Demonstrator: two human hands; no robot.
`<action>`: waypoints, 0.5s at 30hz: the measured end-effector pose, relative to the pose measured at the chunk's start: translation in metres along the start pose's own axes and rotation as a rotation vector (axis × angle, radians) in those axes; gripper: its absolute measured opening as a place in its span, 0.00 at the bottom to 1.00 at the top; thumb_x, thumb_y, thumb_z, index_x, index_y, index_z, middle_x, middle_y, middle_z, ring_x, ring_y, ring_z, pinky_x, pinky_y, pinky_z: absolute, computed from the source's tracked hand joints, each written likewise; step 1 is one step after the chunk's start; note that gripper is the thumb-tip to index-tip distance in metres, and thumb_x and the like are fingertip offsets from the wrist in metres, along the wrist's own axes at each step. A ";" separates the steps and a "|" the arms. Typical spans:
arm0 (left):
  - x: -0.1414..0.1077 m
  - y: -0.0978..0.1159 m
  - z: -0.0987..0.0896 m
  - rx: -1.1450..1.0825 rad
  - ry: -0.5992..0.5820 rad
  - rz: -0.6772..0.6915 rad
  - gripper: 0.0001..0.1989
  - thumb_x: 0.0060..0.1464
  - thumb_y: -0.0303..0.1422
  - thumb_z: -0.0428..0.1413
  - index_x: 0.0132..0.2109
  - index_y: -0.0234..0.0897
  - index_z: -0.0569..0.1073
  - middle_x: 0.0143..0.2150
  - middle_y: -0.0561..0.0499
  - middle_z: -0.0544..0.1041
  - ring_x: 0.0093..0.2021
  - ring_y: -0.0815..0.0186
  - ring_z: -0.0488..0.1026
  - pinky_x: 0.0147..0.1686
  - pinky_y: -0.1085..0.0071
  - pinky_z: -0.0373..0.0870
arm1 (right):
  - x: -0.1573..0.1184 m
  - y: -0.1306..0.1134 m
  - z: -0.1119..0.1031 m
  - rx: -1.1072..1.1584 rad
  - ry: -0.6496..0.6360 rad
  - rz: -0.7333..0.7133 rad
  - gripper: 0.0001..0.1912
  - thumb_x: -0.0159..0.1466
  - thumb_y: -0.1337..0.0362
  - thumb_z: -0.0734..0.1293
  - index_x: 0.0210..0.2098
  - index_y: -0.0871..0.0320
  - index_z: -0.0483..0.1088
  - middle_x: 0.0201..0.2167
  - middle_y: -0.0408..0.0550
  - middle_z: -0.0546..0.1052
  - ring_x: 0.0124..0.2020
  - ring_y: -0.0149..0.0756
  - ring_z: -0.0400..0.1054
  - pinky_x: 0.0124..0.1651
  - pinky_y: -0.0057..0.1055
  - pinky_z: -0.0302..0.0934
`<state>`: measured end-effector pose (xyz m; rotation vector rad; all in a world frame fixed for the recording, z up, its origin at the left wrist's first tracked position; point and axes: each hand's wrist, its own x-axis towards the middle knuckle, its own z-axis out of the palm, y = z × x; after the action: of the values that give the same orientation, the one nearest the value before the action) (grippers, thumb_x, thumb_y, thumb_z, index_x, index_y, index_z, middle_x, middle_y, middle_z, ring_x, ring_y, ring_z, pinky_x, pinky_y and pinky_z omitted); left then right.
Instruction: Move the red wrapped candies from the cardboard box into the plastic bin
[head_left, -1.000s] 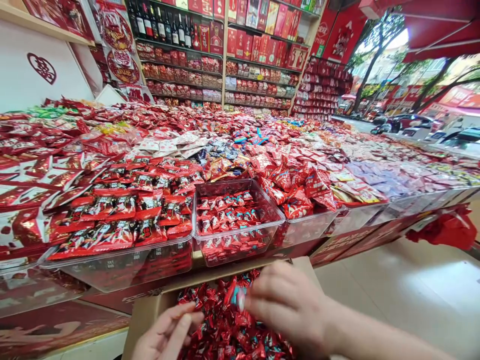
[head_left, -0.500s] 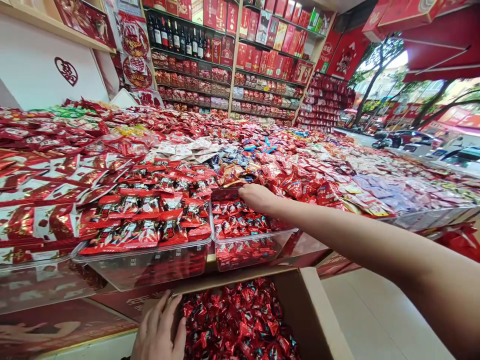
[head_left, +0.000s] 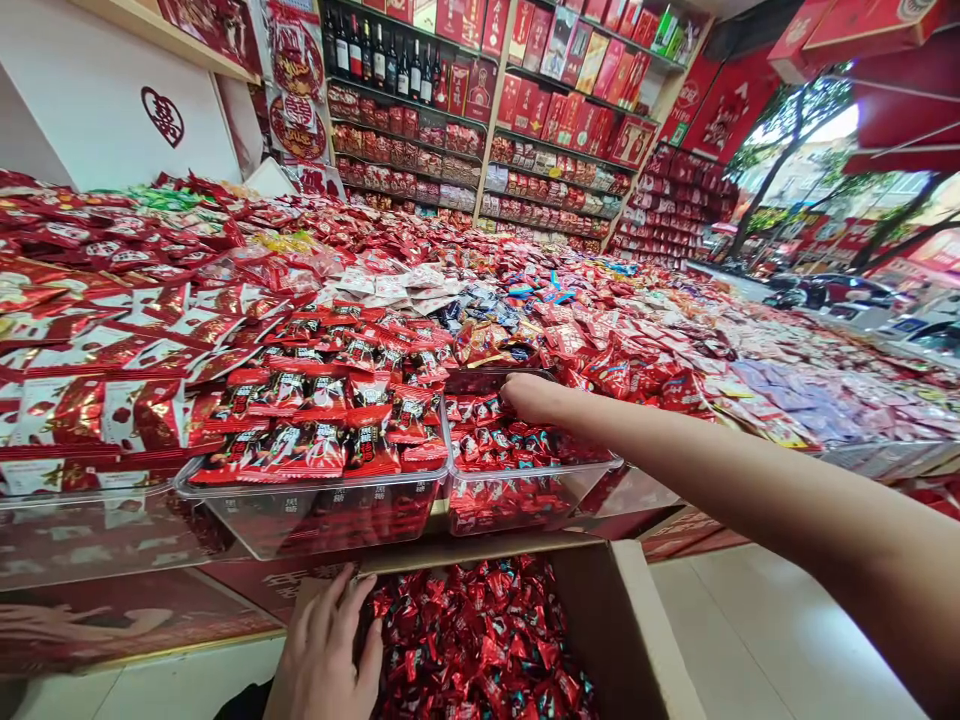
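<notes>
My right hand (head_left: 531, 398) reaches into a clear plastic tray (head_left: 540, 472) of small red twist-wrapped candies (head_left: 480, 450). It bends downward over the back of the tray; its fingers are hidden, so whether they hold anything does not show. Below the counter stands an open cardboard box (head_left: 651, 625) with many similar red candies (head_left: 487, 635) inside. At the box's left side, my left hand (head_left: 330, 640) grips the wall, thumb toward the inside and fingers along the edge.
A neighbouring clear tray (head_left: 315, 490) holds larger red and black packets (head_left: 300, 440). Mounds of wrapped sweets (head_left: 390, 285) spread across the counter. Shelves behind carry wine bottles (head_left: 390, 62) and red boxes (head_left: 585, 115). Pale tiled floor (head_left: 750, 620) lies at the lower right.
The whole view has shifted, so the counter and trays sit slightly farther right and higher. My right hand stays over the candy tray, and my left hand stays on the box wall.
</notes>
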<state>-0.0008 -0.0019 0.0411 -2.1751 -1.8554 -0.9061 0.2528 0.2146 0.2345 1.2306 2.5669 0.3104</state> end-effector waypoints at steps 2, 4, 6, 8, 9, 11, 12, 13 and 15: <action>0.000 0.000 0.000 -0.006 -0.003 0.005 0.18 0.48 0.31 0.50 0.48 0.37 0.64 0.50 0.40 0.66 0.48 0.53 0.63 0.48 0.54 0.58 | 0.000 0.004 -0.006 0.008 0.007 0.010 0.08 0.50 0.77 0.60 0.26 0.67 0.72 0.28 0.57 0.73 0.32 0.37 0.67 0.33 0.26 0.57; 0.000 -0.001 0.000 -0.014 -0.007 0.005 0.18 0.48 0.31 0.50 0.49 0.38 0.63 0.50 0.40 0.65 0.49 0.53 0.63 0.48 0.54 0.58 | -0.007 0.004 -0.022 0.012 0.046 0.045 0.10 0.52 0.76 0.59 0.27 0.67 0.72 0.29 0.57 0.73 0.31 0.36 0.67 0.32 0.27 0.57; 0.000 -0.001 0.000 -0.020 -0.010 0.005 0.18 0.48 0.31 0.49 0.49 0.39 0.62 0.50 0.41 0.65 0.49 0.54 0.63 0.48 0.55 0.59 | -0.027 -0.002 -0.046 0.074 0.176 0.075 0.10 0.54 0.74 0.58 0.29 0.66 0.71 0.31 0.55 0.72 0.32 0.35 0.66 0.33 0.28 0.57; 0.000 -0.001 0.000 -0.023 -0.016 0.003 0.18 0.48 0.31 0.49 0.49 0.39 0.62 0.50 0.41 0.65 0.49 0.54 0.63 0.48 0.55 0.59 | -0.060 -0.017 -0.071 0.260 0.328 0.033 0.09 0.55 0.70 0.59 0.30 0.63 0.71 0.29 0.49 0.72 0.31 0.33 0.65 0.34 0.28 0.57; 0.000 -0.001 0.000 -0.023 -0.016 0.003 0.18 0.49 0.31 0.49 0.49 0.39 0.62 0.50 0.41 0.65 0.49 0.54 0.63 0.48 0.55 0.59 | -0.080 -0.027 -0.078 0.407 0.325 -0.037 0.09 0.56 0.69 0.59 0.29 0.61 0.71 0.27 0.45 0.72 0.28 0.29 0.65 0.32 0.26 0.58; 0.001 -0.001 0.001 -0.017 -0.018 0.004 0.17 0.49 0.31 0.49 0.49 0.38 0.62 0.50 0.41 0.65 0.49 0.54 0.63 0.47 0.56 0.59 | -0.117 -0.052 -0.074 0.716 0.175 -0.287 0.09 0.56 0.69 0.59 0.29 0.57 0.71 0.25 0.40 0.72 0.26 0.25 0.65 0.30 0.21 0.58; 0.001 -0.001 0.001 -0.014 -0.021 0.005 0.17 0.49 0.31 0.49 0.48 0.37 0.62 0.50 0.40 0.65 0.49 0.54 0.62 0.47 0.56 0.59 | -0.131 -0.065 -0.060 0.846 0.067 -0.386 0.09 0.57 0.69 0.59 0.31 0.55 0.71 0.26 0.39 0.73 0.27 0.24 0.66 0.29 0.19 0.58; 0.002 0.000 0.001 -0.009 -0.026 0.004 0.17 0.49 0.31 0.49 0.48 0.36 0.62 0.50 0.40 0.65 0.49 0.53 0.62 0.47 0.56 0.59 | -0.142 -0.079 -0.038 0.947 -0.028 -0.455 0.10 0.57 0.67 0.59 0.33 0.54 0.71 0.28 0.39 0.74 0.27 0.24 0.66 0.28 0.19 0.58; 0.004 0.001 0.000 0.000 -0.040 0.002 0.17 0.49 0.32 0.48 0.48 0.35 0.63 0.49 0.39 0.66 0.48 0.53 0.63 0.46 0.55 0.59 | -0.151 -0.107 0.025 1.036 -0.201 -0.409 0.10 0.56 0.66 0.60 0.35 0.54 0.72 0.27 0.39 0.74 0.25 0.25 0.66 0.26 0.20 0.58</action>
<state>0.0003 0.0008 0.0434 -2.2111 -1.8704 -0.8685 0.2744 0.0319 0.2020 0.8275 2.7140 -1.2851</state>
